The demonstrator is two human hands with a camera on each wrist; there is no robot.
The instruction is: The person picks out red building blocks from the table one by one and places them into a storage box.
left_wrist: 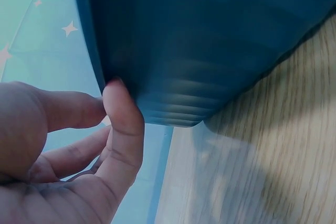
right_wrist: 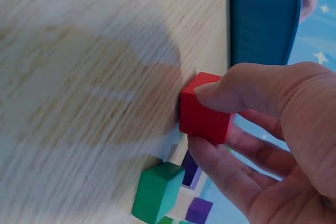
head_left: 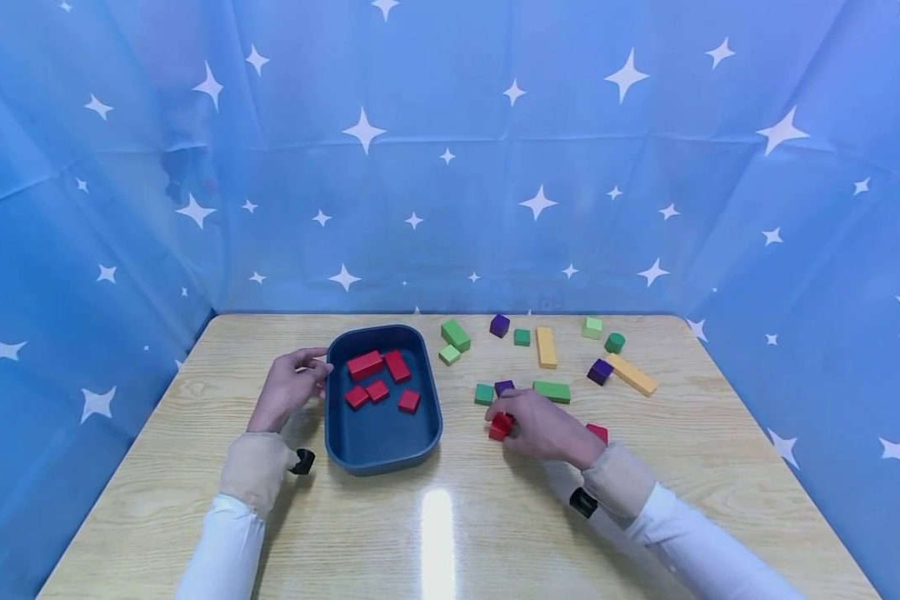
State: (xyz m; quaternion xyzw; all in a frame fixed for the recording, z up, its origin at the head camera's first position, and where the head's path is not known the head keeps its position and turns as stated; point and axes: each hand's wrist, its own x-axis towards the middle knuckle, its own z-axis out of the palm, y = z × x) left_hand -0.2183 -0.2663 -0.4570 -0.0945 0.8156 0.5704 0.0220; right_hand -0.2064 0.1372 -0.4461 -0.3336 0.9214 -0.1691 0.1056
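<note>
A dark blue tray (head_left: 384, 442) with raised walls stands left of centre on the table, holding several red blocks (head_left: 365, 364). My left hand (head_left: 291, 385) pinches the tray's left rim; in the left wrist view, thumb and finger meet at the edge of its wall (left_wrist: 173, 40). Right of the tray, my right hand (head_left: 537, 423) grips a red cube (right_wrist: 207, 108) between thumb and fingers, low at the tabletop. Another red block (head_left: 597, 432) shows partly behind the right wrist. Just beyond the right hand lie a teal block (head_left: 484, 394) and a partly covered purple cube (head_left: 503, 387).
Farther back and to the right lie green blocks (head_left: 456, 335), purple cubes (head_left: 600, 372), long yellow-orange blocks (head_left: 632, 375) and a dark green cylinder (head_left: 614, 342). A blue curtain with white stars (head_left: 450, 208) surrounds the wooden table (head_left: 375, 533).
</note>
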